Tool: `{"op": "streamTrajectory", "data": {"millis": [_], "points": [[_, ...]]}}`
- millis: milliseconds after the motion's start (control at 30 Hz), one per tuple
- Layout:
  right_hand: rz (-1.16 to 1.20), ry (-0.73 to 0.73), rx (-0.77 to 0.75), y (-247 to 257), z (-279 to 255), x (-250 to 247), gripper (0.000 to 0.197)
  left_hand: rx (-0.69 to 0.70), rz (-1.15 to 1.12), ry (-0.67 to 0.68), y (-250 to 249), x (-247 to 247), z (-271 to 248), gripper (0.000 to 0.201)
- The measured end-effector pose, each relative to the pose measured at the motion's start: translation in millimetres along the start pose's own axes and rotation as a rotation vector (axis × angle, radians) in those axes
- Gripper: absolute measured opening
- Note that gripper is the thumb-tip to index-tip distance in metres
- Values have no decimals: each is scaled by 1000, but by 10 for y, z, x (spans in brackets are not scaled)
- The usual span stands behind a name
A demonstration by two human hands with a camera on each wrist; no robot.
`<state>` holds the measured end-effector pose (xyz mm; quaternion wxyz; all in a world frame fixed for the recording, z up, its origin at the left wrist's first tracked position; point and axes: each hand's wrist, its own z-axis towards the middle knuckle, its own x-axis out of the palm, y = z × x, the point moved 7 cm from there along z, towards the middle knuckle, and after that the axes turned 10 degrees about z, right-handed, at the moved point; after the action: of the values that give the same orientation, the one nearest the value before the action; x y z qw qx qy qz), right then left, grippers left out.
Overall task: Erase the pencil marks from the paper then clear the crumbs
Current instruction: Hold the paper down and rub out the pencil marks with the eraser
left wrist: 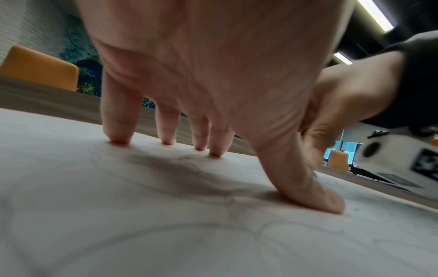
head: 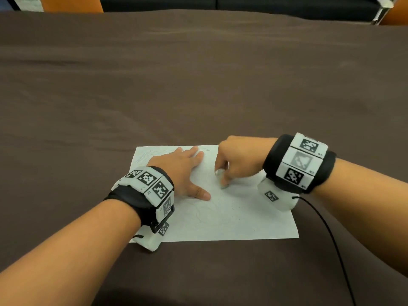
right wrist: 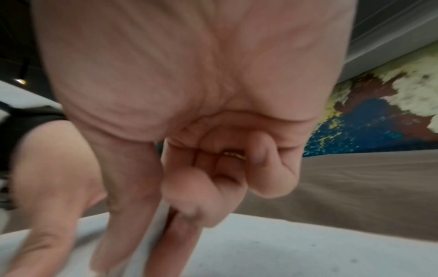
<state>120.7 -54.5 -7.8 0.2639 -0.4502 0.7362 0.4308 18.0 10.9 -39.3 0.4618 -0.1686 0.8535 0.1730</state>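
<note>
A white sheet of paper (head: 231, 217) with faint pencil lines lies on the brown table. My left hand (head: 187, 171) presses flat on its upper left part, fingers spread and straight, fingertips (left wrist: 119, 139) and thumb down on the paper (left wrist: 118, 215). My right hand (head: 229, 164) is over the middle of the sheet, its thumb and fingers pinching a small white eraser (head: 220, 174) against the paper. In the right wrist view the eraser (right wrist: 163, 213) shows only as a pale strip between thumb and fingers. Tiny dark crumbs (head: 231, 206) dot the sheet below the right hand.
The brown cloth-covered table (head: 198, 85) stretches far beyond the paper. A thin black cable (head: 326, 230) runs from my right wrist toward the front edge. Orange chairs (head: 72, 3) stand at the far side.
</note>
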Motion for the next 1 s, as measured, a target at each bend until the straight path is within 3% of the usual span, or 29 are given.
{"op": "streamTrajectory", "data": {"millis": [133,400,667,1000], "points": [[1,-25,11,-33,32,-36,13,1,0,5,-2,0,-4,116],[10,157,-77,157,-165,349,19,2,-18,-5,12,20,13,118],[-3,-5,-14,54,53,13,14,-2,-4,-9,-3,-4,-8,115],[14,218,-132,276,-326,503,20,-4,-16,-10,2,10,19,116]]}}
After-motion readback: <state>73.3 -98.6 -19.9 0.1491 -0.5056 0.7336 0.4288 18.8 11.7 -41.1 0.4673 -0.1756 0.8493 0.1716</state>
